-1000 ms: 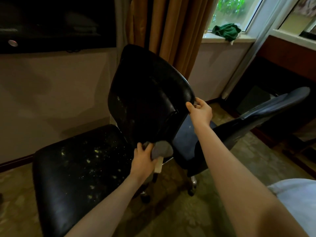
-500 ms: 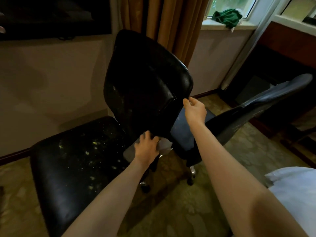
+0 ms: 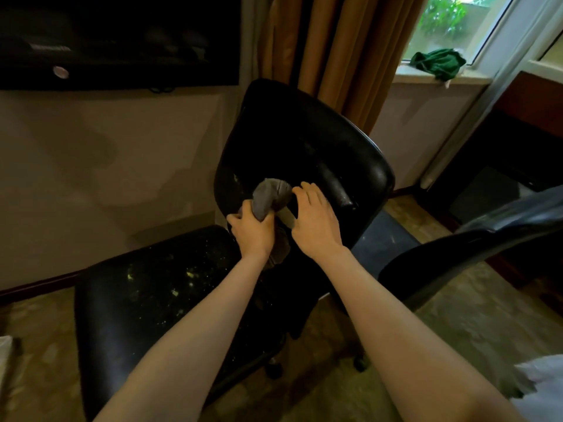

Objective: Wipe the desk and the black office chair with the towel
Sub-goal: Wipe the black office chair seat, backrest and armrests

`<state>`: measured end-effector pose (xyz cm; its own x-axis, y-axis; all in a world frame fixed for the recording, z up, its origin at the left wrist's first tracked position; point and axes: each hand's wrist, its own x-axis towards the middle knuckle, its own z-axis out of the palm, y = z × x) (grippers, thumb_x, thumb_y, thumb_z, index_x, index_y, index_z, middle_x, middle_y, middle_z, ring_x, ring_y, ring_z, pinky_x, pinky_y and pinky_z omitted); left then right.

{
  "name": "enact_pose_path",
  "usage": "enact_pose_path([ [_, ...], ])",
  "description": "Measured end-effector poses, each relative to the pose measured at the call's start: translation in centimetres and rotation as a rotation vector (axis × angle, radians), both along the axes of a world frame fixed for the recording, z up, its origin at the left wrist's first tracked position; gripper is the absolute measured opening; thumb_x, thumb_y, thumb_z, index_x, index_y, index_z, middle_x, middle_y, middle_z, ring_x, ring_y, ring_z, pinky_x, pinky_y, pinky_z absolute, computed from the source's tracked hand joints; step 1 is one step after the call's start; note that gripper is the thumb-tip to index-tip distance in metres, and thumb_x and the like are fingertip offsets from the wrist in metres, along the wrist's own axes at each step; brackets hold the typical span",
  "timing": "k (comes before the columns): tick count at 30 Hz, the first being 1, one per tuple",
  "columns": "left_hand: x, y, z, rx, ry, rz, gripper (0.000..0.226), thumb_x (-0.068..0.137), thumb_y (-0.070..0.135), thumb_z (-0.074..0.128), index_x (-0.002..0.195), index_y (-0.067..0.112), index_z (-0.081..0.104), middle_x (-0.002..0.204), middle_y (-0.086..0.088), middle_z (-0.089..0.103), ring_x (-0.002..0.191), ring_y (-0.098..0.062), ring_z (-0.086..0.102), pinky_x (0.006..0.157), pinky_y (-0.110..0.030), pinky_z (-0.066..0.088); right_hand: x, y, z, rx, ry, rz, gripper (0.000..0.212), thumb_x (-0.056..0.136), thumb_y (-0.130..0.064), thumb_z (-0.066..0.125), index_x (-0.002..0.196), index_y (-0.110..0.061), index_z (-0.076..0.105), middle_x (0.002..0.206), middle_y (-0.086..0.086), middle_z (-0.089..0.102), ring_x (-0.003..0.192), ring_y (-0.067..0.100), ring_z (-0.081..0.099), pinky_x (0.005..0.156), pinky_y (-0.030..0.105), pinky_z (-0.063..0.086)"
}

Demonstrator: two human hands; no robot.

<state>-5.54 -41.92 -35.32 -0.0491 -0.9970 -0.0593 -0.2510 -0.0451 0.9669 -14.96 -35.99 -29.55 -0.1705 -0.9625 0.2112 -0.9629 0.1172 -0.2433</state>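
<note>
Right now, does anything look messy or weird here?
Yes. The black chair's seat is dotted with pale yellowish specks, like crumbs or worn patches. A green cloth also lies crumpled on the windowsill.

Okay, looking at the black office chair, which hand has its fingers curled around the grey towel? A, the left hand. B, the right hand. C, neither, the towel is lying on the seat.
A: the left hand has its fingers curled round the grey towel in front of the chair's backrest, while the right hand has straight fingers beside it.
</note>
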Motion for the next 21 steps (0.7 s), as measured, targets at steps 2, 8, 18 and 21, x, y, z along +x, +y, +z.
enact_pose_path([
  [2,-1.4,-0.7,-1.6,-0.028,-0.039,-0.037,0.034,0.091,0.025,0.054,0.122,0.014,0.049,0.125,-0.016,0.034,0.111,-0.038,0.044,0.1,-0.043,0.04,-0.5,-1.6,-1.0,0.095,0.166,0.069,0.069,0.09,-0.004,0.047,0.15,-0.008,0.013,0.158,0.01,0.01,0.146,0.022,0.002,0.118,0.033,-0.001],
  [8,-2.4,-3.3,-9.9,0.392,-0.06,0.088,0.045,0.093,0.032,0.053,0.134,0.021,0.041,0.13,-0.022,0.032,0.114,-0.043,0.044,0.1,-0.038,0.036,-3.2,-3.8,-3.8,0.196,0.492,0.049,0.066,0.1,-0.026,0.031,0.149,-0.005,-0.007,0.158,0.017,0.0,0.146,0.025,0.001,0.117,0.033,-0.004],
  [18,-0.1,-5.1,-13.2,0.533,0.062,0.229,0.041,0.093,0.034,0.049,0.131,0.018,0.043,0.131,-0.02,0.032,0.115,-0.042,0.043,0.099,-0.039,0.036,0.2,-7.1,-3.6,0.101,0.677,-0.075,0.072,0.08,-0.04,0.064,0.139,-0.007,0.041,0.141,0.018,0.043,0.128,0.031,0.043,0.106,0.043,0.033],
  [21,-0.7,-8.7,-8.6,0.296,0.176,0.284,0.033,0.092,0.032,0.053,0.123,0.02,0.049,0.114,-0.013,0.035,0.106,-0.035,0.048,0.092,-0.033,0.038,0.2,-9.9,-3.2,0.145,0.71,0.052,0.067,0.095,-0.029,0.042,0.149,-0.003,0.011,0.156,0.019,0.005,0.144,0.034,0.006,0.116,0.048,0.004],
])
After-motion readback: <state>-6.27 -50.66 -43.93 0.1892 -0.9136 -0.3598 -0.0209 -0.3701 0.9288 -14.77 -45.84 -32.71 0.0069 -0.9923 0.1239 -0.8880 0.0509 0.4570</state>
